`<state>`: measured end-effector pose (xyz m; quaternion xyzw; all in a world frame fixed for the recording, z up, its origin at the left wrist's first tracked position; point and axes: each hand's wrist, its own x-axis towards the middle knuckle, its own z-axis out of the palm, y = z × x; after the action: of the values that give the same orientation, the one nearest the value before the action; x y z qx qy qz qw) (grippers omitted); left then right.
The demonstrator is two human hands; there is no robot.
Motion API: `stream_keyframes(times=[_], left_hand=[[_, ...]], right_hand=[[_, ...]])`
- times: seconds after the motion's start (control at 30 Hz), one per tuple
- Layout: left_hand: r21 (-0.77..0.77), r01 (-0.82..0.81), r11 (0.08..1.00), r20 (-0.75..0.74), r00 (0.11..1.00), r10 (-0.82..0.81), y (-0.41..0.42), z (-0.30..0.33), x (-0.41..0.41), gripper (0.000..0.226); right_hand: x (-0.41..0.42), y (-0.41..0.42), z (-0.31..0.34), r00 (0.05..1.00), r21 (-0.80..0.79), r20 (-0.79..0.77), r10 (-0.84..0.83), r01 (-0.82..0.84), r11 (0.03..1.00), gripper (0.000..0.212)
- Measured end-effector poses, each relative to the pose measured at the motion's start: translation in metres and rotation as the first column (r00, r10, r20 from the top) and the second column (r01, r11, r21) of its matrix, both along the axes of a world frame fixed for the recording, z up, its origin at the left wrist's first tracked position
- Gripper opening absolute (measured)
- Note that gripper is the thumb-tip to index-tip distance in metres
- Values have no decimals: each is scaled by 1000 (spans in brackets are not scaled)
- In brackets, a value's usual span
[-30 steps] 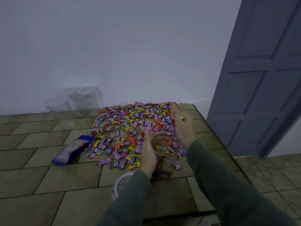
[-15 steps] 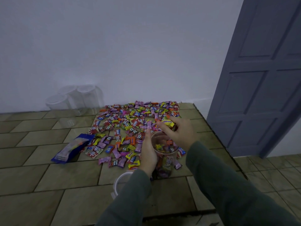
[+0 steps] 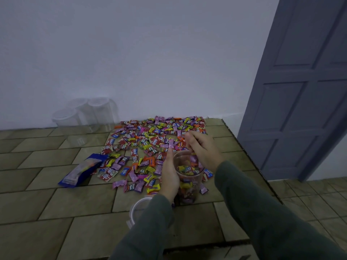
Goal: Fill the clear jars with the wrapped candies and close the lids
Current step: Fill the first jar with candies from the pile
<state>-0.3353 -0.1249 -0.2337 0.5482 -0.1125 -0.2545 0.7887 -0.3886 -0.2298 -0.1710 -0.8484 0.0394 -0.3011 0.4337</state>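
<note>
hovering over the jar (image 3: 188,175) mouth, the right hand (image 3: 203,151) has swung back from the candy pile (image 3: 150,139), its grip curled downward; what it holds i cannot tell. the left hand (image 3: 169,177) wraps the part-filled jar upright on the tiled worktop (image 3: 56,203), so filling continues, lid (image 3: 138,207) off.

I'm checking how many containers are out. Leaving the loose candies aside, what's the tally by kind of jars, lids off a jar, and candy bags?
Clear jars: 4, three empty jars by the wall and the held jar that is partly filled
Loose lid: 1
Blue candy bag: 1
Total: 6
</note>
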Motion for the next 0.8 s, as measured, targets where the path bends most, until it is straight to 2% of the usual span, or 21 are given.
stream_keyframes(times=[0.17,0.3,0.53,0.8], left_hand=[[-8,-9,1000,24,1000,9,-1,0,1,63],[-30,0,1000,14,1000,0,-2,-2,2,65],[-37,7,999,31,1000,-6,-2,2,0,61],[-40,19,999,44,999,-17,0,7,-3,56]], right_hand=[[-2,0,-6,999,100,-14,46,-45,994,53],[-7,-1,-4,991,216,1,135,-132,967,34],[-7,-1,-6,973,188,-90,214,-194,963,15],[-19,-5,-9,969,316,-62,240,-209,925,16]])
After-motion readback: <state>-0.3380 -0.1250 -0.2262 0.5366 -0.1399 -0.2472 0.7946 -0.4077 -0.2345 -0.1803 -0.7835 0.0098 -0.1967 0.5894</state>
